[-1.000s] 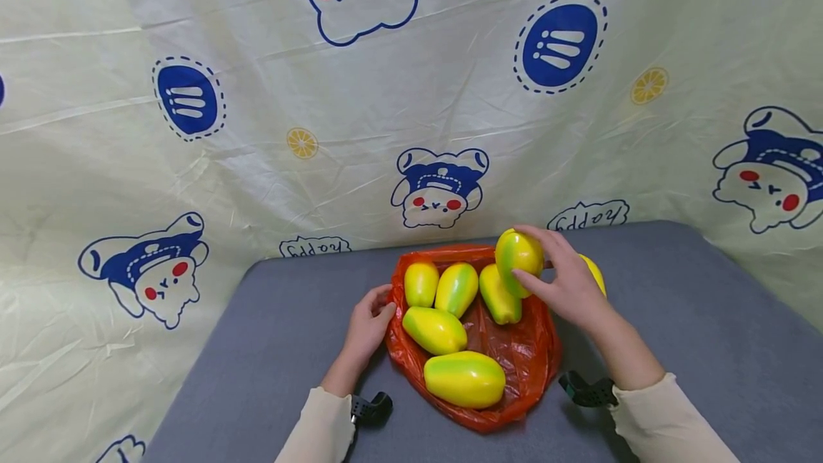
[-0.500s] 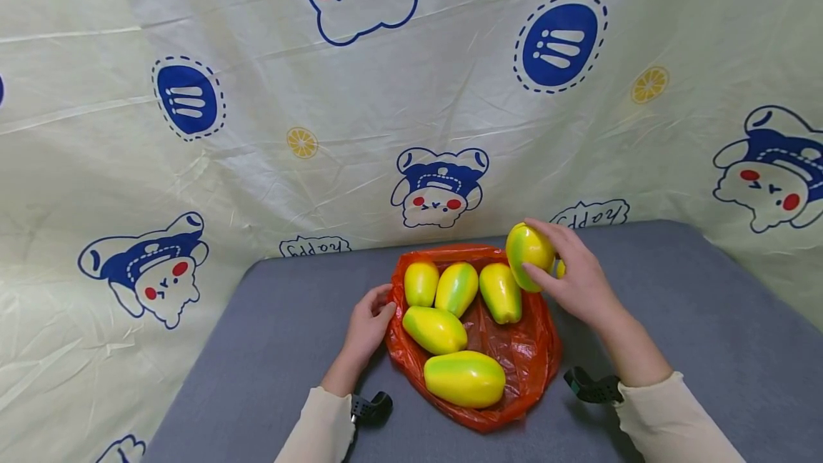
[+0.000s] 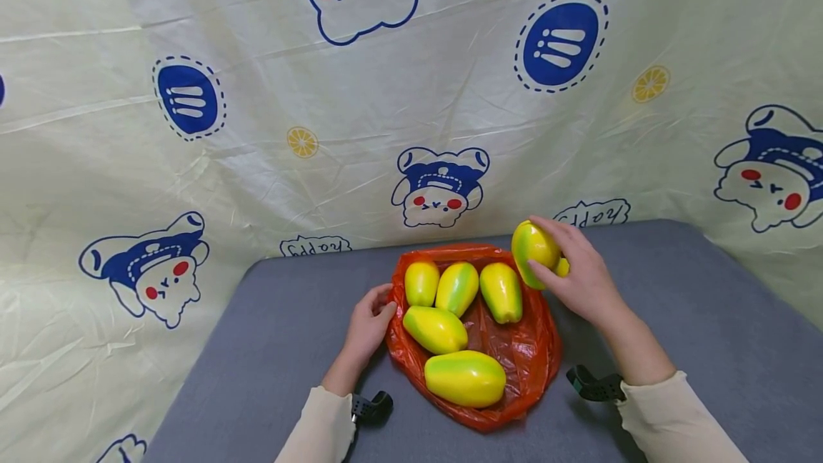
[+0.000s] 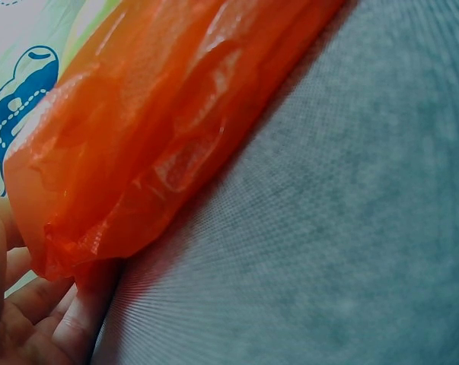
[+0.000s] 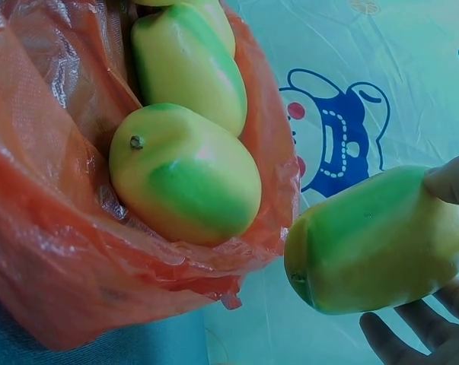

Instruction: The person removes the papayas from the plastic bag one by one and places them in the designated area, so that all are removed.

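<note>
A red plastic bag lies with its mouth spread wide on the grey table, several yellow-green papayas inside it. My left hand holds the bag's left rim between thumb and fingers; in the left wrist view, part of this hand falls outside the frame. Over the bag's far right rim, my right hand grips a papaya, thumb on the near side and fingers around the far side. The right wrist view shows this papaya beside the bag, apart from the fruit inside.
Another yellow fruit shows partly behind the right hand, to the right of the bag. The grey table ends at a pale printed curtain at the back. A black wrist camera sits under the right forearm.
The right hand has carried its papaya to the right and slightly away, uncovering the papaya at the back of the bag. The left hand has stayed at the rim.
</note>
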`<move>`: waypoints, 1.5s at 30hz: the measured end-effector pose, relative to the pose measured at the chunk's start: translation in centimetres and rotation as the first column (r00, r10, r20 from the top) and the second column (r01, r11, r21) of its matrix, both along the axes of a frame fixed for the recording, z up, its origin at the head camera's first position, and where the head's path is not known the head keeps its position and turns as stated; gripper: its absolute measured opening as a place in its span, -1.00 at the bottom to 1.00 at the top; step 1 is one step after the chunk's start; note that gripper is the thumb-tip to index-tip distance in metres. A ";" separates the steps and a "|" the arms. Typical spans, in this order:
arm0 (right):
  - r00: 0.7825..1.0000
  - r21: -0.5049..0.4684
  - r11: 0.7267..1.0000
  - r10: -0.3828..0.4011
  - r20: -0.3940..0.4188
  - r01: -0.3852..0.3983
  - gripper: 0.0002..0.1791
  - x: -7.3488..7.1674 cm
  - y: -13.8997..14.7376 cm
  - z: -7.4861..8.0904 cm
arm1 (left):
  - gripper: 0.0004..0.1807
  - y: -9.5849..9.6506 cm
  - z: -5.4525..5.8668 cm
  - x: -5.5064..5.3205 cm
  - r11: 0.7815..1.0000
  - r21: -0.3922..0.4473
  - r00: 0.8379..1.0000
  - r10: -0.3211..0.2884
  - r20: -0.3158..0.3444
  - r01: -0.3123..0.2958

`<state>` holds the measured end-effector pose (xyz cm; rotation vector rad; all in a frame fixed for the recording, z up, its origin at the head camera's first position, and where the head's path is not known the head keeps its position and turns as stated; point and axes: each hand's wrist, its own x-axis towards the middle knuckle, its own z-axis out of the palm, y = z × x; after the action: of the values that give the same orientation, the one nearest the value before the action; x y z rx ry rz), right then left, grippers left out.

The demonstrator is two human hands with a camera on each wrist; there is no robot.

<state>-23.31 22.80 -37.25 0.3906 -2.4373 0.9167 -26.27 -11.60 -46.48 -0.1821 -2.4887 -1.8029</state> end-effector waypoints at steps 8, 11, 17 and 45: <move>1.000 0.001 1.000 -0.017 -0.011 0.017 -0.30 -0.1 0.4 -0.1 | -0.58 0.4 1.5 0.9 1.000 -0.009 1.000 0.005 0.020 -0.004; 1.000 0.007 1.000 -0.028 -0.006 0.028 -0.30 -0.1 0.5 -0.1 | -0.57 0.1 0.0 -0.1 1.000 0.001 1.000 0.013 0.017 -0.013; 0.999 0.006 0.999 -0.034 -0.008 0.034 -0.30 -0.2 0.8 -0.1 | -0.58 0.0 -0.6 -0.4 1.000 0.003 1.000 0.012 -0.005 -0.012; 0.991 -0.008 0.993 -0.122 -0.056 0.122 -0.29 -0.3 2.5 0.1 | -0.60 -0.1 -0.6 -0.5 1.000 -0.008 1.000 0.015 -0.003 -0.015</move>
<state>-23.59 25.31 -37.11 0.2591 -2.3785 0.8473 -26.76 -11.65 -47.11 -0.1661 -2.4896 -1.7858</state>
